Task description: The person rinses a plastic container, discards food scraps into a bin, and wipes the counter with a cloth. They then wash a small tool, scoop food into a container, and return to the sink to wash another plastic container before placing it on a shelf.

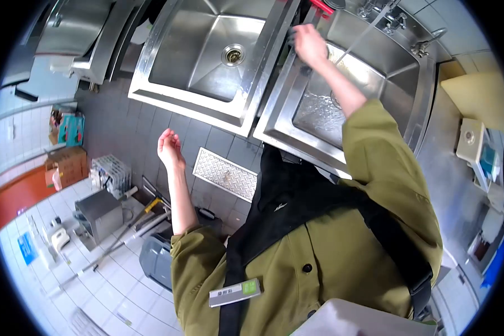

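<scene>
My right hand (309, 46) is above the left rim of the right-hand steel sink (395, 109), its fingers pointing left toward the gap between the two sinks. Its fingertips are blurred against a dark patch, and I cannot tell what, if anything, they hold. A stream of water (359, 40) runs from the tap (396, 22) into that sink, where water ripples over the bottom. My left hand (171, 148) hangs over the floor, in front of the left-hand steel sink (187, 95). Its fingers curl in toward the palm, with nothing showing in them.
A red object (322, 7) sits behind the right-hand sink. On the floor are a treadplate panel (225, 173), a grey bin (155, 260), long-handled tools (145, 213) and a metal box (99, 215). Farther left stand a white crate (111, 173) and a cardboard box (67, 166).
</scene>
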Available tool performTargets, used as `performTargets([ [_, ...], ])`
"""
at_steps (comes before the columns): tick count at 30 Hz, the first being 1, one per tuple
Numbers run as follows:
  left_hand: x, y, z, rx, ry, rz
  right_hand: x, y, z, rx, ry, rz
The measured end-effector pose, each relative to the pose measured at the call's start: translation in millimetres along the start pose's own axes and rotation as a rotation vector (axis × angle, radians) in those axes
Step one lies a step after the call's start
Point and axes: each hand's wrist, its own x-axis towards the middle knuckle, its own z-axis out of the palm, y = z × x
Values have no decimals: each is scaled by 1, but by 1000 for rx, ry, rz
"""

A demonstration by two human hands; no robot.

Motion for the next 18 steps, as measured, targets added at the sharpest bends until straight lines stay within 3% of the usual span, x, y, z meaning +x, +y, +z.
performTargets([
  [1,13,6,2,30,18,9,-8,-38,-15,-152,-162,-201],
  [2,30,8,12,41,24,19,-26,-81,-27,-78,-77,-470],
  [3,52,5,12,32,19,19,-50,-110,-1,74,-180,-487],
  [4,66,9,17,14,-16,16,-73,-143,12,21,-634,-553],
  [5,77,17,25,-9,-47,24,-100,-154,22,16,-501,-797],
  [6,88,29,34,-26,-76,35,-92,-152,26,110,-492,-799],
  [8,108,42,36,11,-164,143,-39,-120,22,-108,-480,-665],
  [9,114,46,34,-2,-202,127,-10,-84,38,-217,-328,-659],
  [10,118,52,32,-6,-197,70,29,-73,31,-336,-504,-458],
  [12,129,52,19,38,-136,5,79,-20,47,-302,-217,-402],
  [16,145,47,-19,130,-84,150,111,5,54,-69,370,58],
  [18,171,31,-43,355,-37,272,80,-24,10,-126,349,136],
])
